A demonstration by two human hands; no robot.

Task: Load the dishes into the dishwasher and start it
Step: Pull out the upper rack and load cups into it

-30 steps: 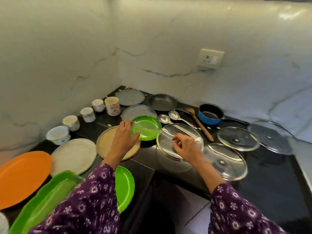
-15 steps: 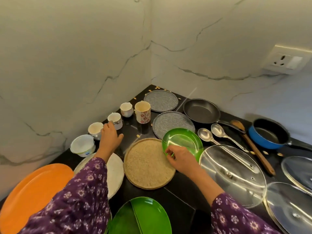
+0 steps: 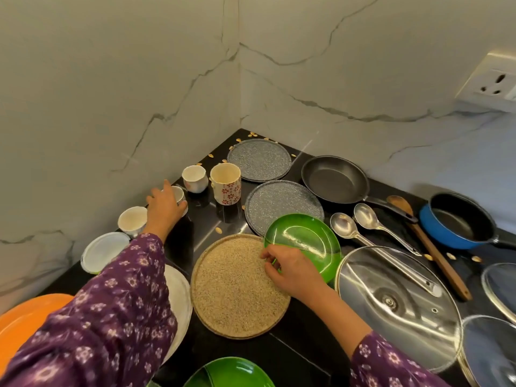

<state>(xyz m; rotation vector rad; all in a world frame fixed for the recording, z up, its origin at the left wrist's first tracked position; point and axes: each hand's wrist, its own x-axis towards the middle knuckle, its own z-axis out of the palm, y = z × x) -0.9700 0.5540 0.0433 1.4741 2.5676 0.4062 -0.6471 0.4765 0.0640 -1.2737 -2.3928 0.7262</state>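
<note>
Nearest: a divided dish point(image 3: 231, 372) at the bottom edge and an orange plate point(image 3: 28, 317) on the left, both on the black counter point(image 3: 279, 350).
Right hand point(image 3: 290, 272): fingers bent, pinching the near rim of the green plate point(image 3: 304, 241).
Green plate: it sits partly over the tan plate point(image 3: 237, 286) and a grey plate point(image 3: 284, 208), just beside the big glass lid point(image 3: 396, 305).
Left hand point(image 3: 164, 208): reaching farther back, fingers curled round a small cup point(image 3: 180, 192).
Cups: one more cup point(image 3: 132, 220) is just beside the left hand, and a flowered mug point(image 3: 225, 184) stands near.
Far back: a black pan point(image 3: 335, 180), two spoons point(image 3: 346, 227) and a blue pot point(image 3: 458, 222).
Dishwasher: not in view, so nothing looks loaded yet.
Could go wrong: the green plate looks shiny and is held only by its rim, so it might slip and bang the glass lid. The left sleeve hangs over the near cup and could knock it.
Also: lifting two things at once means less care for each one.
Changed: a second ago the left hand held the green plate and the right hand was on the glass lid — now they have swapped jobs. Half a second ago the left hand only lay beside the small cup; now it wraps it.
</note>
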